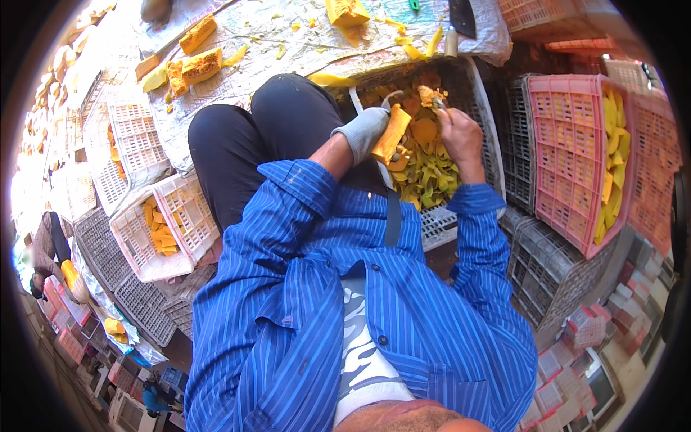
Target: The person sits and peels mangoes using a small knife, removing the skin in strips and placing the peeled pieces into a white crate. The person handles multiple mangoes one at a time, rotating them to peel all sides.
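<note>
My left hand (368,132), in a pale grey knitted glove, grips a thick orange piece of squash (393,132), probably pumpkin. In my bare right hand (462,135) is a small tool, mostly hidden by the fingers. Wet orange pulp (430,96) clings at the tool's tip, apart from the squash piece. Both hands are over a plastic crate (488,124) beside my right leg. Inside it lie green-yellow peel strips (429,175) and orange scraps. A curved pale strip sticks out by the glove's fingertips.
Ahead, a sheet-covered table (270,59) bears cut squash pieces (201,66), a squash block (347,12) and a broad-bladed knife (462,19). A pink crate of yellow pieces (567,156) stands to the right. Another crate with orange pieces (159,224) is at left. People work farther off.
</note>
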A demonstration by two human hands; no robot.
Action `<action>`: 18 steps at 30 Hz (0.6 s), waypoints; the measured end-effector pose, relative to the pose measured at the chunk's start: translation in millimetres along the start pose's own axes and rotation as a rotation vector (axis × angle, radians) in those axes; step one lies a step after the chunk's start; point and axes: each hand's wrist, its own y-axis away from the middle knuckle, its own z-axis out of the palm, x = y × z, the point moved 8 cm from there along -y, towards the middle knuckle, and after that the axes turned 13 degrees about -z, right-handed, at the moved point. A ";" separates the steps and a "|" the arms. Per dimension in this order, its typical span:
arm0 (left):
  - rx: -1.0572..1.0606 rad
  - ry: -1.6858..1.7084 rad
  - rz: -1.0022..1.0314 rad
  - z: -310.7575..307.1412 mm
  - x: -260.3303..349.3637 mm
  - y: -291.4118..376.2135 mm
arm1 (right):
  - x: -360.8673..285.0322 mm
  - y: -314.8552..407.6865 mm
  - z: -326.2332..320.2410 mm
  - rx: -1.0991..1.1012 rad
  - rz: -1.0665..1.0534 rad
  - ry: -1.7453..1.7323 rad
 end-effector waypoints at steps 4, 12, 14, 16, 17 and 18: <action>-0.127 0.122 0.036 0.7 9.5 3.1 | -31.0 -2.5 -48.2 0.017 -0.009 -0.301; -0.081 0.255 0.160 -3.4 17.5 -13.8 | -111.4 -3.8 -33.5 -0.261 -0.350 -0.373; -0.043 0.201 0.161 -6.3 18.7 -12.9 | -114.9 -6.4 -31.0 -0.251 -0.361 -0.384; 0.031 0.260 0.148 -7.6 15.0 -15.7 | -112.3 -5.2 -24.0 -0.249 -0.413 -0.360; 0.067 0.288 0.141 -8.8 12.6 -16.5 | -111.6 -4.7 -21.8 -0.248 -0.438 -0.348; 0.061 0.258 0.151 -9.3 10.9 -17.7 | -112.2 -5.9 -22.5 -0.238 -0.444 -0.318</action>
